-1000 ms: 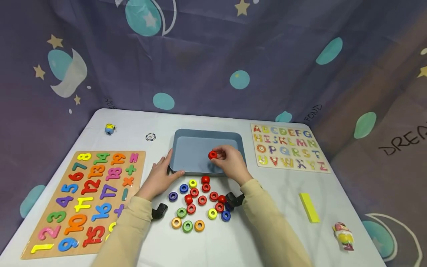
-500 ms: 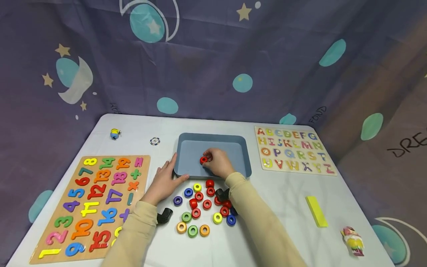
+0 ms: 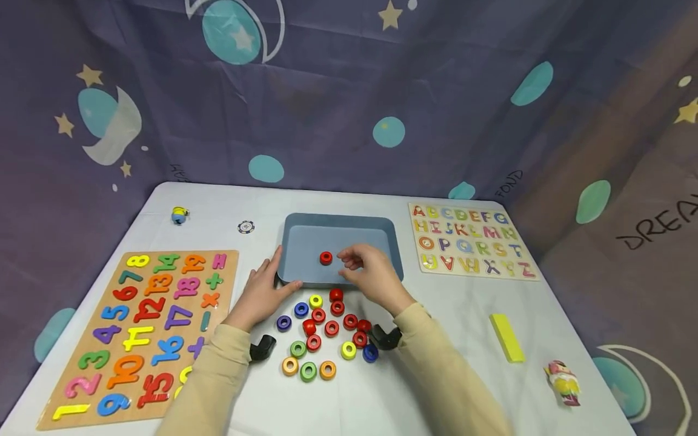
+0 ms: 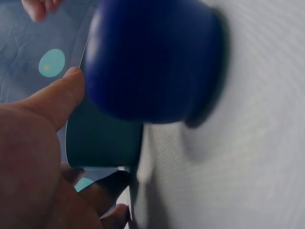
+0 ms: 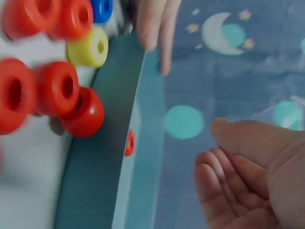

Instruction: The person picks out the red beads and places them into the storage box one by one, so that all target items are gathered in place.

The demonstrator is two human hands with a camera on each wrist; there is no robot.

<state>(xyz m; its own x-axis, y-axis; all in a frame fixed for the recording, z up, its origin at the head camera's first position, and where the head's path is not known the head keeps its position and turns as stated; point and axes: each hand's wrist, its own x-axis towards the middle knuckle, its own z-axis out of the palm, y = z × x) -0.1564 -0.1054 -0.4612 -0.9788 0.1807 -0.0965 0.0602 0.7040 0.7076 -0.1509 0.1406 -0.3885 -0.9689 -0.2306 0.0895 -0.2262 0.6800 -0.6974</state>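
Observation:
A red ring bead [image 3: 325, 258] lies in the blue-grey tray [image 3: 297, 225], toward its front middle. My right hand [image 3: 373, 272] hovers over the tray just right of that bead, thumb and fingertips apart with nothing between them. At the tray's front left corner, my left hand [image 3: 263, 297] rests with spread fingers and thumb touching the rim. In the left wrist view a large blue bead [image 4: 152, 62] blocks much of the tray wall [image 4: 102, 138]. Red beads [image 5: 57, 88] and a yellow bead [image 5: 90, 47] show outside the tray in the right wrist view.
Several loose beads, among them a green ring [image 3: 308, 372] and an orange ring [image 3: 328, 370], lie before the tray. A number board [image 3: 122, 363] is left, an alphabet board [image 3: 471, 242] right. A yellow block [image 3: 507, 338], figurine [image 3: 563, 383], poker chip [image 3: 246, 226] and small toy [image 3: 179, 215] lie around.
My right hand moved left with the red bead, set it down in the tray, let go and drew back to the right. The left hand stays at the tray's corner.

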